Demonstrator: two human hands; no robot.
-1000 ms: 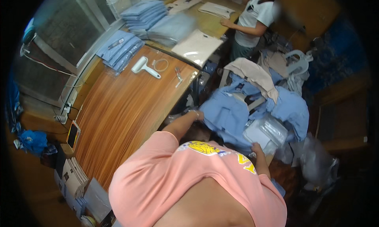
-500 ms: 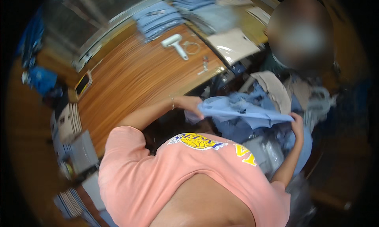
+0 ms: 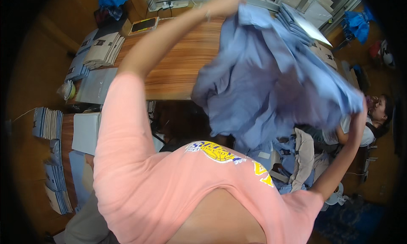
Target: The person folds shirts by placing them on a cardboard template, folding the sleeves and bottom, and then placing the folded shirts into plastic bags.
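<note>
A light blue shirt (image 3: 258, 70) hangs spread in the air between my two hands, its lower folds loose and smeared by motion. At the far edge of the table, my left hand (image 3: 229, 4) is closed on one upper corner of the cloth. Out to the right, my right hand (image 3: 359, 111) grips the other end at a lower height. The shirt covers the right part of the wooden table (image 3: 176, 65). Beneath its hem lies a heap of blue and beige garments (image 3: 303, 155).
Folded beige shirts (image 3: 104, 51) and a phone (image 3: 144, 26) lie along the table's left side. More folded stacks (image 3: 48, 123) stand farther left. Behind the shirt, a pile of packed blue garments (image 3: 292, 25) sits at the back. Another person (image 3: 342, 131) is close beyond my right arm.
Both hands have lifted the shirt off the heap and swung it up and forward, the left hand far over the table. The cloth has opened out; the view has turned.
</note>
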